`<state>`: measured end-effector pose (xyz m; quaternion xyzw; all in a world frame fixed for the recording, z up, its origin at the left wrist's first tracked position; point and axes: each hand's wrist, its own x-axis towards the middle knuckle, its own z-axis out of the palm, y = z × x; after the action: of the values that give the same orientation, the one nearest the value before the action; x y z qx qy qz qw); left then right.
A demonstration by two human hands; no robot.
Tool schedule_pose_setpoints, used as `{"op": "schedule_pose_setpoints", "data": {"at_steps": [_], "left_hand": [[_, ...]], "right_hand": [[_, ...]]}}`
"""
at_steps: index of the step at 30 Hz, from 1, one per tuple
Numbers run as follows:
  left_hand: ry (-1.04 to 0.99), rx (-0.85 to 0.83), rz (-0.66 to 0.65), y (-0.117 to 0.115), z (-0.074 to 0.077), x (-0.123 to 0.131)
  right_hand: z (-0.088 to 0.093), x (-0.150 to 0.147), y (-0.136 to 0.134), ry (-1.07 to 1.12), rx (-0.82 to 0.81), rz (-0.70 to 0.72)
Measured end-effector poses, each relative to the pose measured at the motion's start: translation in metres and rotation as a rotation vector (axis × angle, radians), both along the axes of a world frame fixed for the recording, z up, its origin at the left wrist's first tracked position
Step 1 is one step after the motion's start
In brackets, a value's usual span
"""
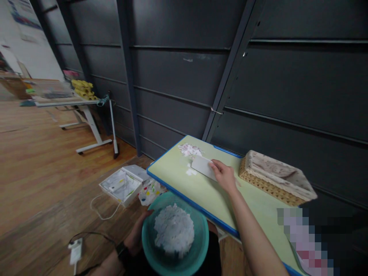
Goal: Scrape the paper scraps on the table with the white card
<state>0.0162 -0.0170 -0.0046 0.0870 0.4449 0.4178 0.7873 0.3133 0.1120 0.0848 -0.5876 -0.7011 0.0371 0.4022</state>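
My right hand [223,175] grips a flat white rectangular card [202,166] over the pale yellow-green table [221,199]. Close to the card's far edge lies a loose pile of small white pieces [190,150]. A smaller cluster of white bits [191,171] sits just nearer to me. Down at my lap, my left hand [137,233] is wrapped round the side of a teal basin [204,237]; the rim hides part of its fingers. A heap of white scraps [174,232] fills the middle of the basin.
A lined wicker basket [270,188] stands at the table's back right. On the floor to the left are an open white box [122,186], a dotted plastic bag [151,191] and a power strip [76,251] with cables. Dark metal panels [178,73] rise behind the table.
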Motion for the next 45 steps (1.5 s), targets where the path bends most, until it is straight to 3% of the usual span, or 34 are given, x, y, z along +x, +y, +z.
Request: {"op": "schedule_pose_setpoints", "data": {"at_steps": [3,9,15,19,25,29,39,45], "left_hand": [[0.013,0.077,0.026,0.005,0.001,-0.005],[0.084,0.161,-0.008,0.008,0.028,-0.007],[0.167,0.169,-0.03,0.003,0.044,-0.009],[0.165,0.202,-0.046,0.002,0.045,-0.011],[0.159,0.224,-0.013,0.005,0.046,-0.012],[0.141,0.213,-0.033,0.006,0.045,-0.012],[0.124,0.191,-0.005,0.007,0.053,-0.01],[0.093,0.183,0.004,0.011,0.042,-0.014]], "right_hand": [[0.002,-0.002,0.0,-0.009,-0.007,0.04],[0.012,0.01,0.002,0.079,0.022,-0.02],[0.008,0.023,0.012,0.086,-0.092,0.037],[0.007,0.028,0.014,0.187,-0.09,0.005],[0.01,0.023,0.01,0.34,-0.278,0.117],[0.008,0.02,0.011,0.467,-0.266,0.1],[0.005,0.015,0.01,0.314,-0.36,0.25],[0.008,0.006,0.004,0.302,-0.438,0.34]]}}
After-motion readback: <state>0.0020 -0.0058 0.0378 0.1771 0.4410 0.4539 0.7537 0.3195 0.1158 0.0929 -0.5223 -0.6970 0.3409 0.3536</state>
